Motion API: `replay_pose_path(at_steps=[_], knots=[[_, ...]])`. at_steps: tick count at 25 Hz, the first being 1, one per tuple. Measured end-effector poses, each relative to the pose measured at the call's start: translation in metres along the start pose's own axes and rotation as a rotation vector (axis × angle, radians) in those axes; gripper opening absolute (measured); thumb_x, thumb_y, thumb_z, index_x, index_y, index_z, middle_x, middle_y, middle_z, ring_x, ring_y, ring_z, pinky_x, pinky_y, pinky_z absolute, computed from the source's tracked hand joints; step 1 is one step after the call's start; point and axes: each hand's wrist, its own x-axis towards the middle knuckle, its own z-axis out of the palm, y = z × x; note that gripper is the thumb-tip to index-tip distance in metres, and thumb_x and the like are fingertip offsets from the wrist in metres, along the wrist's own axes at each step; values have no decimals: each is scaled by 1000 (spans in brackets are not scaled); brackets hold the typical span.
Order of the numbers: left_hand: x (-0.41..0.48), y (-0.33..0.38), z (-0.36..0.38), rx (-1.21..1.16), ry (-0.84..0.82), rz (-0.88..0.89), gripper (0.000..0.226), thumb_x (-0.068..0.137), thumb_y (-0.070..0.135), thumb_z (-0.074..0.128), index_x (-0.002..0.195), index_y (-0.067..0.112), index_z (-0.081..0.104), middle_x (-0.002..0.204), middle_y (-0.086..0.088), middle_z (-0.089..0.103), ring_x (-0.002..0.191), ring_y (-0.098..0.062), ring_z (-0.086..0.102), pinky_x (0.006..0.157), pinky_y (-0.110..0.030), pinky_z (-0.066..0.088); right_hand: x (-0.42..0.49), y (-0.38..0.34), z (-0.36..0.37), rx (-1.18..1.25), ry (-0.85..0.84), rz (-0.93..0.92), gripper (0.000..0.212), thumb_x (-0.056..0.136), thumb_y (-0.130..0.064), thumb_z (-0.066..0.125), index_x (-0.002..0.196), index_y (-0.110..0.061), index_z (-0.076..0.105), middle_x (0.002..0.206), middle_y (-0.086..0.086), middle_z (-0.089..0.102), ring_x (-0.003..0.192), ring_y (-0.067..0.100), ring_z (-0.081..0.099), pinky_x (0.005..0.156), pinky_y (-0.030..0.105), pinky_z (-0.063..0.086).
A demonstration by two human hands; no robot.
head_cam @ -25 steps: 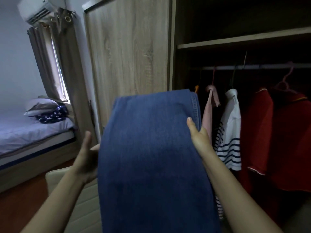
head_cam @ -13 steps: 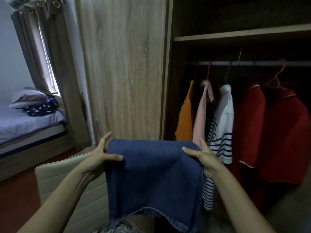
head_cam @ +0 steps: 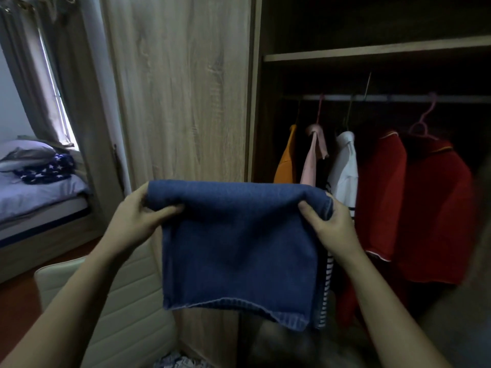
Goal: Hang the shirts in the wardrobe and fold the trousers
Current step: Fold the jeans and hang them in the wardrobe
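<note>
Standing before an open wardrobe (head_cam: 372, 53), you have a bed (head_cam: 39, 197) far left and a cream chair (head_cam: 119, 301) near left. Your left hand (head_cam: 132, 221) and right hand (head_cam: 329, 224) each pinch closed on the top corners of folded blue jeans (head_cam: 239, 248), hiding part of the striped shirt (head_cam: 345, 166) among hung shirts.

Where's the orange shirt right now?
Head view, right of centre: the orange shirt hangs leftmost on the wardrobe rail, beside the pink shirt.
</note>
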Motion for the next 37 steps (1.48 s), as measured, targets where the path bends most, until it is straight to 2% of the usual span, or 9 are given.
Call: replay_pose_path(at_steps=[1,5,9,12,15,22,26,29,37], knots=[[-2,-3,3,37,41,-4,48,51,65,77,93,49,60,97,1,64,93,-21,64,77,-43,54,2,1,4,-53,68,42,5,85,-28,65,82,-31,63,79,-14,72,81,3,66,71,18,52],[-25,-13,35,-200,86,12,45,64,57,70,101,40,53,104,-1,58,95,-6,62,72,-22,50,1,8,15,-375,191,226,49,77,-73,48,71,-25,55,96,5,67,98,26,61,92,49,47],[-24,-2,53,-319,301,14,13,89,29,60,100,27,53,93,6,59,78,8,61,67,-14,47,8,-5,10,-130,96,192,37,74,-62,57,85,-26,53,112,8,61,102,23,60,86,35,51],[-13,6,50,-413,350,-22,29,90,31,57,111,10,53,93,4,60,78,2,61,65,-16,48,9,5,-6,214,-184,207,74,60,-59,76,122,-28,50,120,0,62,108,17,63,84,32,54],[-3,5,41,-419,361,-66,27,92,31,54,110,11,54,91,6,61,75,3,62,58,-10,47,-21,33,0,340,-384,392,85,48,-31,85,124,-16,51,115,5,68,107,25,64,84,37,55],[43,23,15,-439,88,-461,32,86,44,61,99,15,63,97,-4,69,90,-19,66,66,-29,47,-20,25,29,517,-123,413,47,67,-6,77,111,-15,63,109,4,72,101,24,68,82,37,57],[35,26,8,-603,-161,-427,59,65,64,68,105,22,62,92,3,74,83,-12,71,67,-30,54,-9,20,30,625,5,427,45,73,-9,71,117,-10,61,115,9,69,105,29,66,90,45,51],[-16,-13,44,-613,-270,-620,89,42,39,90,119,7,59,99,-9,73,85,-22,71,63,-29,58,-7,24,22,594,27,462,44,79,-9,67,122,-10,58,116,8,69,104,26,66,91,44,51],[4,-16,73,-551,17,-391,28,77,15,73,102,20,63,89,3,75,86,-17,70,71,-32,56,-27,11,-12,226,-198,376,91,52,-26,88,132,-30,44,124,-5,63,111,14,63,91,34,53]])
